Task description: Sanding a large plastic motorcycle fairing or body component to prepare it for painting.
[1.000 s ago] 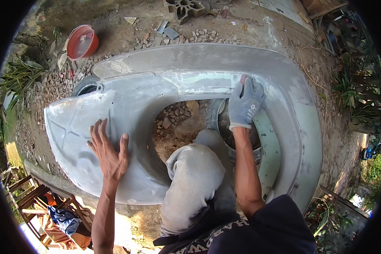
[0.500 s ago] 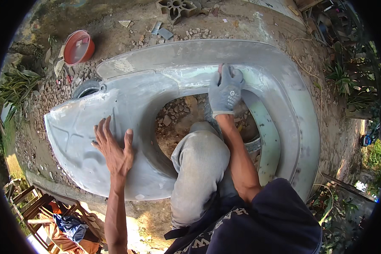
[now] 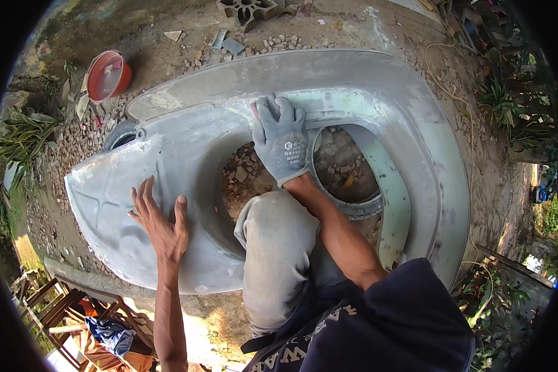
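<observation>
A large curved vehicle body panel, patchy grey and pale green, has a wide arched opening and a long raised lip along its far side. My bare left hand rests on the left section with fingers spread. My right hand, in a grey glove, presses on the pale-green band above the opening, fingers curled over a small reddish piece, mostly hidden under them. My grey-trousered knee is in the opening. A dark round ring lies under the panel, showing through the opening.
An orange bucket with cloudy liquid stands at back left among rubble. A patterned concrete block lies at the back. Plants flank the work area. A pale cord runs along the right. Wooden chairs with clothing are at bottom left.
My gloved right hand has slid a long way left along the band, from the right of the opening to above its middle. My left hand stays spread on the panel.
</observation>
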The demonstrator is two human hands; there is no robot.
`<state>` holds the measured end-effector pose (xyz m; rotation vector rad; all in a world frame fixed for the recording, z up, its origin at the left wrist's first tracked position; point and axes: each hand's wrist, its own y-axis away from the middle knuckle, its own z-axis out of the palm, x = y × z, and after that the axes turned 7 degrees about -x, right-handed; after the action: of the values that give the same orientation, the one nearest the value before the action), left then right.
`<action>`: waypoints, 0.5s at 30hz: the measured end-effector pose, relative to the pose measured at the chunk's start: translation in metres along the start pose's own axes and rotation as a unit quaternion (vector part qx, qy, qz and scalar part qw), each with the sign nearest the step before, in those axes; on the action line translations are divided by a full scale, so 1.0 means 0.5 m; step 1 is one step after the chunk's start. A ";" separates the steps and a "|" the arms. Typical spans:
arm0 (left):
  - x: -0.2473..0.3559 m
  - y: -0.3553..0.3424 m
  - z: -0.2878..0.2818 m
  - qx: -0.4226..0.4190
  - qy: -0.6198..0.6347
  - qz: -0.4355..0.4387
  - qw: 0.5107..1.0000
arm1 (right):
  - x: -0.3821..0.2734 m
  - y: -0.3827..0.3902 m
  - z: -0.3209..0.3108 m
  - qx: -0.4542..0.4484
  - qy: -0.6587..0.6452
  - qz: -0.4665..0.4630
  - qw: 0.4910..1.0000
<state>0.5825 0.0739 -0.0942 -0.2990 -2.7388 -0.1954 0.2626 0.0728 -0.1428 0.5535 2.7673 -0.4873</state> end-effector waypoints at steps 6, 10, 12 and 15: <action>0.013 -0.009 -0.002 0.038 0.099 -0.016 0.994 | 0.262 -0.030 -0.064 0.070 0.154 0.041 0.985; 0.023 -0.007 0.007 0.035 0.041 0.008 0.998 | 0.101 -0.023 -0.008 0.108 0.071 0.110 0.985; 0.009 -0.004 0.013 0.033 0.042 0.011 0.999 | 0.015 -0.004 0.008 0.020 0.027 -0.009 0.999; -0.015 0.007 0.001 0.025 0.029 0.007 0.999 | 0.087 -0.003 -0.034 -0.009 0.024 -0.016 1.000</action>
<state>0.5898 0.0761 -0.0972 -0.2952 -2.6795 -0.1296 0.2200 0.0919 -0.1413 0.5256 2.8271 -0.4617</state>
